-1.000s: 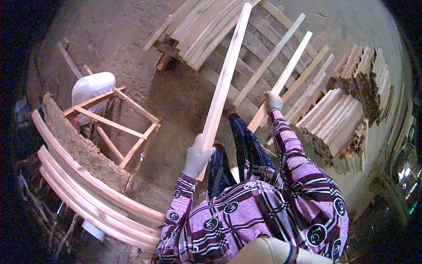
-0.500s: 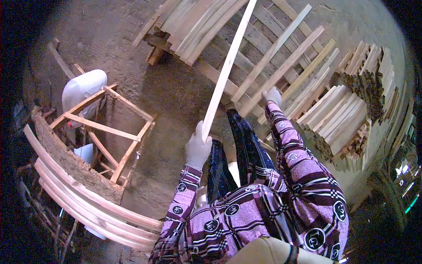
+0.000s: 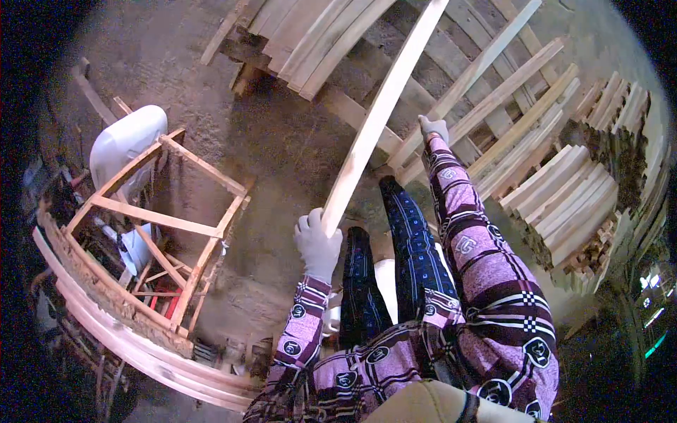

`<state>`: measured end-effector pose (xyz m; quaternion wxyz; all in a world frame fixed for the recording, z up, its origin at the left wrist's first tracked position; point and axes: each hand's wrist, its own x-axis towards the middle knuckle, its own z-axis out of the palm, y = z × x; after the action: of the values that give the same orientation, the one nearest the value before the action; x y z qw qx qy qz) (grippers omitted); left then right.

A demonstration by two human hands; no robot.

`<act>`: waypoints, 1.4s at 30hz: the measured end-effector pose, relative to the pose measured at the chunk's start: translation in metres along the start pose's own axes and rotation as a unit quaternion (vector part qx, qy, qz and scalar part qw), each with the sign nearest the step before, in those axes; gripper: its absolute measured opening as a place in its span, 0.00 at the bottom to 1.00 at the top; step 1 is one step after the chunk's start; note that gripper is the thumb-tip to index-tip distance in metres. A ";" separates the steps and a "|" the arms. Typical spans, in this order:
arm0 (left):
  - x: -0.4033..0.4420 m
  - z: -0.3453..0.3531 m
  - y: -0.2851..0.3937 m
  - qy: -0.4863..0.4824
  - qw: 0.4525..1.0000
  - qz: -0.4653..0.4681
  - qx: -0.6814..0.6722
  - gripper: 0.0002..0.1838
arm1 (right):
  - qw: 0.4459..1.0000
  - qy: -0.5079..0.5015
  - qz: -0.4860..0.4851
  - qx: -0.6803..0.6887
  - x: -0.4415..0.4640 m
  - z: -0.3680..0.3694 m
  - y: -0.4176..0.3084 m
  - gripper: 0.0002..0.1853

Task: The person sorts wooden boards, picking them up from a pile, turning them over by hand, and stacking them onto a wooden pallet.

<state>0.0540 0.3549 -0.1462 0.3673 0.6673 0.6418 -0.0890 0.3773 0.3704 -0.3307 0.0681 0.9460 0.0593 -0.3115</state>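
Observation:
My left hand [image 3: 317, 245], in a pale glove, is closed around the near end of a long pale wooden slat [image 3: 383, 116]. The slat slopes up and to the right, past the top edge of the view. My right hand [image 3: 434, 130], also gloved, is stretched forward over the loose slats, its fingers apart as far as they show. Closest to it are a greyish slat [image 3: 486, 59] and a browner slat [image 3: 509, 86]. Whether its fingers touch either one is hard to see. A yellowish slat [image 3: 541, 106] lies farther right.
Stacked boards [image 3: 331, 42] stand at the top. Slatted wooden framing [image 3: 352, 106] lies under the loose slats. Bundled slats [image 3: 564, 201] are piled at the right. On the left are a wooden frame [image 3: 159, 215], a white rounded container [image 3: 130, 144] and long curved-looking boards [image 3: 134, 342].
My right hand has moved forward, from the browner slat toward the greyish one. The slat in my left hand has turned to show more of its broad face. The view has shifted slightly.

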 end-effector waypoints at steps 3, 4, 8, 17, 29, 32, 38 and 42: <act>0.006 0.003 -0.003 -0.027 0.998 0.046 -0.047 0.24 | 0.999 0.028 0.026 -0.029 0.006 0.009 0.001 0.37; 0.006 0.004 0.000 -0.033 0.997 0.053 -0.055 0.24 | 0.998 0.037 0.033 -0.050 0.007 0.011 0.005 0.37; 0.011 0.003 0.006 -0.059 0.993 0.035 -0.097 0.25 | 0.999 0.007 -0.003 -0.034 0.008 0.009 0.016 0.39; 0.016 0.068 -0.016 -0.039 0.995 0.058 -0.070 0.28 | 0.986 0.128 -0.110 -0.013 -0.049 0.004 0.003 0.29; 0.003 0.058 0.012 -0.151 0.958 -0.011 -0.245 0.25 | 0.814 -0.351 -0.257 0.385 -0.034 0.081 -0.163 0.25; -0.009 0.075 0.004 -0.137 0.959 0.061 -0.240 0.25 | 0.786 -0.389 -0.285 0.386 -0.034 0.085 -0.179 0.21; -0.012 0.065 0.010 -0.071 0.955 0.038 -0.286 0.24 | 0.641 -0.489 -0.255 0.533 -0.020 0.085 -0.167 0.11; 0.008 0.028 0.021 0.107 0.917 -0.012 -0.384 0.25 | 0.726 -0.445 -0.169 0.496 -0.060 0.030 -0.089 0.14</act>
<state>0.0848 0.3464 -0.1626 0.5236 0.4728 0.6699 0.2314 0.2986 0.4485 -0.3268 -0.4456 0.5720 0.0182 -0.6884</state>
